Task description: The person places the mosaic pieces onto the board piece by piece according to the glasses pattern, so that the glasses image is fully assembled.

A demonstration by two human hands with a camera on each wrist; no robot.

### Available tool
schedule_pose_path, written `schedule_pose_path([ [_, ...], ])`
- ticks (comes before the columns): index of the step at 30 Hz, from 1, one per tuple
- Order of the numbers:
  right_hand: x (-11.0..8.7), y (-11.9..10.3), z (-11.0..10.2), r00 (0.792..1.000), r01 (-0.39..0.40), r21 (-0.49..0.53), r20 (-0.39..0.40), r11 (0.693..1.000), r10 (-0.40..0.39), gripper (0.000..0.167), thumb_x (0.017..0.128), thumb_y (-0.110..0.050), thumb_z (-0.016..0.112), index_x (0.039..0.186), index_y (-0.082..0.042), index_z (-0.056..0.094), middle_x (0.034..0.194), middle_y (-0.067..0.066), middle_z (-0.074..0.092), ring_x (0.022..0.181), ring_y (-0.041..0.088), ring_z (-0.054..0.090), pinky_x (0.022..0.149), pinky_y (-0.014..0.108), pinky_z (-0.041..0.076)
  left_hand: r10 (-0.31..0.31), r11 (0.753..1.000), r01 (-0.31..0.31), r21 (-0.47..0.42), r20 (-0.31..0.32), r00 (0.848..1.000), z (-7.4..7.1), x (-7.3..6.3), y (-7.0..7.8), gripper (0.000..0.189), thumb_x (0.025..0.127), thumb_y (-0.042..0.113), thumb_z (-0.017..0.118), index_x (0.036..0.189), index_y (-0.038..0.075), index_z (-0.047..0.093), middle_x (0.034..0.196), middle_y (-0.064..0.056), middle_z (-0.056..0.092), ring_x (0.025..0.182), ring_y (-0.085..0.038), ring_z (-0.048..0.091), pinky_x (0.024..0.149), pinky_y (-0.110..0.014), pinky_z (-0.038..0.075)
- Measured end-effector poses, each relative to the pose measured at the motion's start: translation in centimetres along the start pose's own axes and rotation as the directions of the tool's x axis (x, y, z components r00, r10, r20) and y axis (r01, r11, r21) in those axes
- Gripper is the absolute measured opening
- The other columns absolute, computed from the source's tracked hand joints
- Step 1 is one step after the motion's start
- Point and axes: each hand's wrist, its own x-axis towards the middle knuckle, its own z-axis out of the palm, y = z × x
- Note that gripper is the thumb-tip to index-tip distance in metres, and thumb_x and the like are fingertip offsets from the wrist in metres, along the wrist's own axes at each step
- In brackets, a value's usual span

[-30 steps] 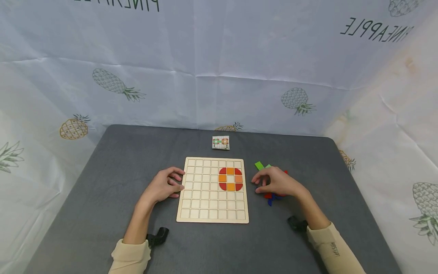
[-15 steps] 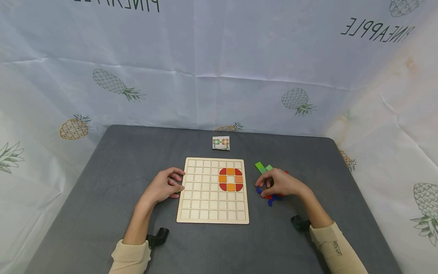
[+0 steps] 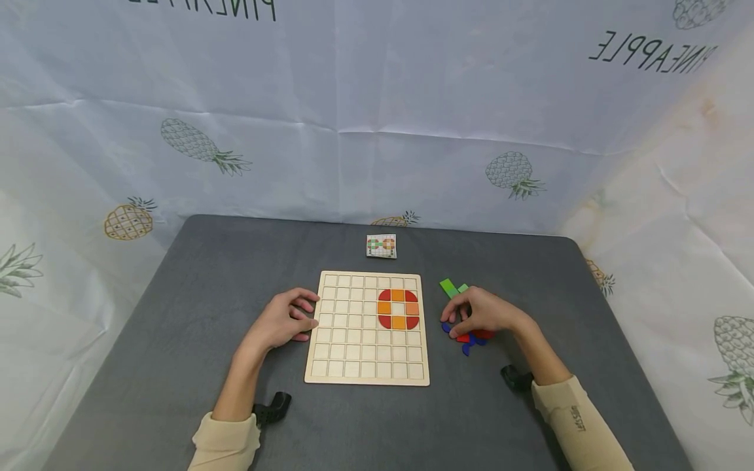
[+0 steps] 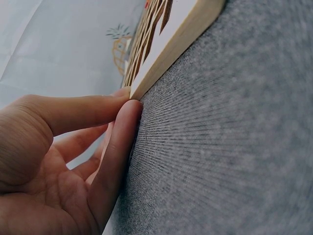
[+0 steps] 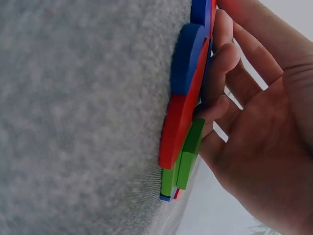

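A square-gridded wooden board (image 3: 351, 337) lies on the table with red quarter-round and orange square tiles (image 3: 398, 294) set in a ring at its upper right. My left hand (image 3: 281, 318) holds the board's left edge; in the left wrist view, thumb and a finger meet at the pale wooden edge (image 4: 171, 54). Over a loose pile of pieces at right is my right hand (image 3: 483, 311), fingers bent and touching the pile. Blue (image 5: 187, 58), red (image 5: 177, 129) and green pieces (image 5: 191, 154) lie under and beside its fingers. Pieces beneath the palm are partly hidden in the head view.
Behind the board lies a small printed pattern card (image 3: 381, 246). A dark grey cloth covers the table (image 3: 253, 255). Pineapple-printed curtains (image 3: 377, 91) hang around the back and sides.
My right hand has shifted slightly right over the pile, uncovering more green and blue pieces. The left hand keeps its place at the board's edge, and the ring of tiles looks the same.
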Motion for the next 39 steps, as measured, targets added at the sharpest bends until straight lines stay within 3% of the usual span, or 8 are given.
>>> schedule_pose_path([
  [15,-0.3,-0.5,0.4,0.998,-0.005,-0.024,-0.056,1.000,0.004,0.022,0.087,-0.023,0.093,0.105,-0.016,0.083,0.092,-0.006,0.077,0.072,0.005,0.062,0.065,0.022,0.055,-0.007,1.000,0.007,0.002,-0.001,1.000,0.1,-0.1,-0.1,0.050,0.094,-0.002,0.080,0.140,-0.003,0.062,0.114,-0.021,0.061,0.083,-0.021,0.062,0.065,-0.036,0.068],
  [24,-0.5,-1.0,0.6,0.994,0.044,-0.012,-0.103,0.999,-0.045,0.022,0.091,-0.028,0.090,0.109,-0.016,0.082,0.094,-0.004,0.076,0.075,0.005,0.062,0.067,0.023,0.055,-0.006,1.000,0.006,0.004,0.000,1.000,0.0,0.0,0.0,0.050,0.094,-0.002,0.080,0.141,-0.003,0.061,0.115,-0.021,0.060,0.084,-0.022,0.062,0.065,-0.036,0.068],
  [32,-0.1,-2.1,1.1,0.991,0.096,0.040,-0.093,0.995,-0.092,0.023,0.095,-0.027,0.086,0.115,-0.016,0.081,0.104,-0.002,0.081,0.081,0.005,0.070,0.073,0.024,0.062,0.006,1.000,-0.006,0.009,-0.002,1.000,0.0,0.1,0.0,0.052,0.094,-0.003,0.079,0.142,-0.005,0.060,0.114,-0.023,0.059,0.085,-0.022,0.062,0.065,-0.038,0.067],
  [39,0.4,-2.8,1.6,0.991,0.112,0.101,-0.080,0.989,-0.104,0.027,0.097,-0.021,0.084,0.120,-0.008,0.079,0.106,0.005,0.081,0.083,0.008,0.072,0.074,0.023,0.062,0.007,1.000,-0.007,0.002,-0.002,1.000,0.0,0.0,0.1,0.051,0.094,-0.003,0.080,0.141,-0.005,0.060,0.114,-0.022,0.060,0.084,-0.022,0.062,0.064,-0.038,0.067],
])
